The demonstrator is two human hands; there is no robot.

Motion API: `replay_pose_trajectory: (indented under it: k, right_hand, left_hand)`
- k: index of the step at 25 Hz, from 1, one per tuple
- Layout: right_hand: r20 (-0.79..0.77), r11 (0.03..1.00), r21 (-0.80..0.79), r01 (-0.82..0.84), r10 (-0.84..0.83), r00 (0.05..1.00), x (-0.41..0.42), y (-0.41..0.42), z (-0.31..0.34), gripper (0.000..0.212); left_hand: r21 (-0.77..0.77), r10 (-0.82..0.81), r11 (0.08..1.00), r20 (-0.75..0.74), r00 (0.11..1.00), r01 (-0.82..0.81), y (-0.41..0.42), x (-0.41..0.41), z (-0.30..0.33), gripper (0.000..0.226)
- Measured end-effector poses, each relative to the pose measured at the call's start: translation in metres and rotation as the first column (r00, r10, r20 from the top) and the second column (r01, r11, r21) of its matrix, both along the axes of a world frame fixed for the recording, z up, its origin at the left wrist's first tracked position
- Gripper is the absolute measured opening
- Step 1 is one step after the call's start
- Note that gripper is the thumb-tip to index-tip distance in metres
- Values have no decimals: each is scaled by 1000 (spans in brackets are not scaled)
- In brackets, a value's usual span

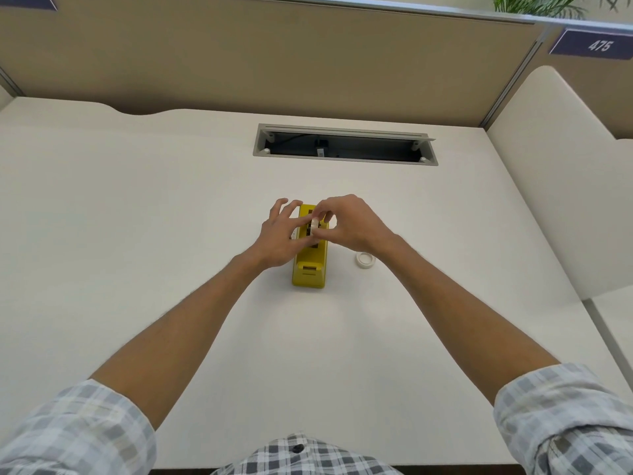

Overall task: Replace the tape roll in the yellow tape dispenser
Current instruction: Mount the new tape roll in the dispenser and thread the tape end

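Note:
The yellow tape dispenser stands upright in the middle of the white desk, its long side pointing away from me. My right hand hovers over its open top and pinches a small white tape roll held on edge just above the slot. My left hand rests against the dispenser's left side with its fingers spread, thumb near the roll. A second white tape roll lies flat on the desk just right of the dispenser, partly behind my right wrist.
An open cable tray is sunk into the desk behind the dispenser. A beige partition wall closes the back, and a cream side panel stands at the right. The desk's front edge is near my body.

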State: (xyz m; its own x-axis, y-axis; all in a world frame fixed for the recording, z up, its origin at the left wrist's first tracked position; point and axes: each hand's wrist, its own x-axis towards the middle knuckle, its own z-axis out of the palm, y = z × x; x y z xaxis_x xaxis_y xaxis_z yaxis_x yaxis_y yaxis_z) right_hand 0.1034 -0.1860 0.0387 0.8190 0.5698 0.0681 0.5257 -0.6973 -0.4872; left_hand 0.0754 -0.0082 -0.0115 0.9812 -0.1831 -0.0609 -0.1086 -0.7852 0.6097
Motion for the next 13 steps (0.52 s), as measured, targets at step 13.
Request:
replay_pose_trajectory:
  k: [13]
  right_hand:
    - [422, 847, -524, -95, 355, 834, 1, 6, -6, 26]
  left_hand:
    - [149, -31, 989, 40, 999, 24, 0, 2, 0, 50]
